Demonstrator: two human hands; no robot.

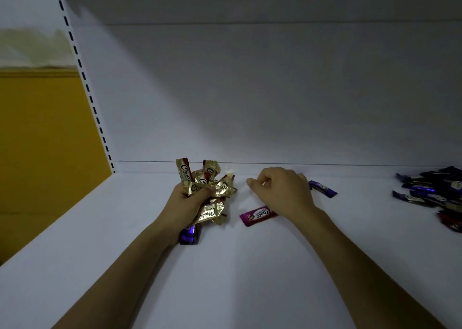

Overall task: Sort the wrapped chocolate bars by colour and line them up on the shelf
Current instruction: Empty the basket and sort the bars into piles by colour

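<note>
My left hand (186, 204) grips a bunch of several gold-wrapped chocolate bars (206, 183) above the white shelf (225, 266). A blue-purple bar (188, 235) lies partly hidden under that wrist. My right hand (282, 191) hovers over the shelf with fingers curled; whether it holds anything I cannot tell. A magenta bar (257, 214) lies just below it, partly under the wrist. A dark blue bar (322, 188) lies to its right. A pile of several dark blue bars (435, 193) sits at the far right.
The shelf's white back panel (275, 91) rises behind the bars. A slotted upright (85, 83) runs along the left edge, with a yellow wall (42, 141) beyond it. The front of the shelf holds only my forearms.
</note>
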